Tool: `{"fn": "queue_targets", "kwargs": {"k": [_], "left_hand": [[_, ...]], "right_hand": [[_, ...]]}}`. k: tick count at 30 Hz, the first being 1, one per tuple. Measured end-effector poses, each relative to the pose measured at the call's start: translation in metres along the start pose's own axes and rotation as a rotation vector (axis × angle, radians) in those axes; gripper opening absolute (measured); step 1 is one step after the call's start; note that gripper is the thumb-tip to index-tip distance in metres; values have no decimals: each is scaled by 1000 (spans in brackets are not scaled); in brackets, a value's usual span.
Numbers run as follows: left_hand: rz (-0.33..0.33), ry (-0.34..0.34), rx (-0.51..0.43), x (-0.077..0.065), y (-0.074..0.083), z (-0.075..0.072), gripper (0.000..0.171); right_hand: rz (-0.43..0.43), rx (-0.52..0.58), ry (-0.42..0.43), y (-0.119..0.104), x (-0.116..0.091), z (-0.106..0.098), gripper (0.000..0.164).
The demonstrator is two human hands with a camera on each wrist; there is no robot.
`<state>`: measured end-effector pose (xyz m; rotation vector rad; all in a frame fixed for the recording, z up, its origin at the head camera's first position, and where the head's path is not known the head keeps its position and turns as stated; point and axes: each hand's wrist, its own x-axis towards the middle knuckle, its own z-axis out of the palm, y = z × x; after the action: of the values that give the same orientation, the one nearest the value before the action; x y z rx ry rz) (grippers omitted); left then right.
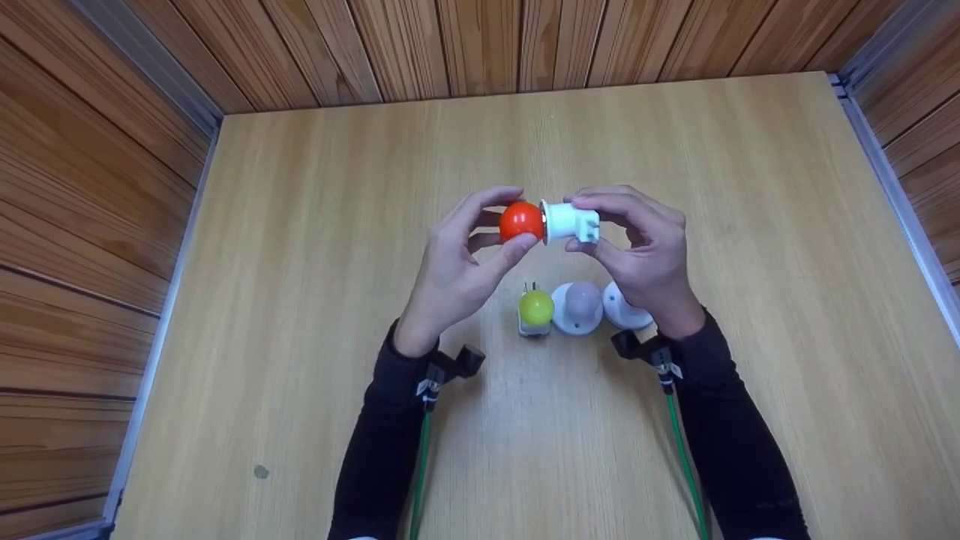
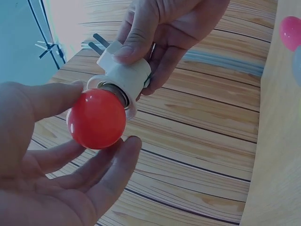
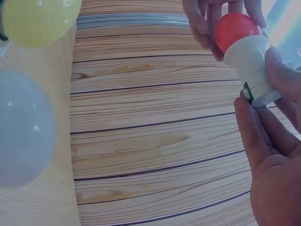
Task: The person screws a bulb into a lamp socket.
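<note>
Over the table, my left hand (image 1: 461, 274) holds a round red light bulb (image 1: 520, 221) between thumb and fingers. Its metal base sits at least partly inside the mouth of a white plug-in lamp socket (image 1: 566, 222). My right hand (image 1: 645, 240) grips that socket by its body. Two metal prongs (image 2: 98, 43) stick out from the socket's far end in the left wrist view. A bare part of the bulb's metal base (image 2: 113, 92) shows at the socket's rim. The right wrist view shows a green switch (image 3: 248, 90) on the socket's side, beside my fingertips.
Below the hands stand a yellow-green bulb (image 1: 536, 307) in a pronged socket and a white bulb (image 1: 583, 301) on a round base. Another round white base (image 1: 626, 311) is partly covered by the right hand. A pink bulb (image 2: 291, 33) shows in the left wrist view. Wooden walls enclose the table.
</note>
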<state>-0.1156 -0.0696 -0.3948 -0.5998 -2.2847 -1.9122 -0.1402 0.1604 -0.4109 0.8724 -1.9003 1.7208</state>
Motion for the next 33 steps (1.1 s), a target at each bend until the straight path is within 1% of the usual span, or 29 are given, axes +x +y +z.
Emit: {"fn": "queue_targets", "kwargs": {"k": [7, 22, 28, 33], "left_hand": [[1, 13, -17, 0, 0, -1, 49], [47, 58, -15, 0, 1, -1, 46], [59, 69, -17, -1, 0, 0, 46], [85, 72, -13, -1, 0, 0, 45]], "right_hand": [[0, -3, -9, 0, 1, -1, 39], [-22, 9, -2, 0, 0, 0, 42], [-20, 11, -9, 0, 0, 0, 40], [-26, 9, -4, 1, -1, 0, 39]]}}
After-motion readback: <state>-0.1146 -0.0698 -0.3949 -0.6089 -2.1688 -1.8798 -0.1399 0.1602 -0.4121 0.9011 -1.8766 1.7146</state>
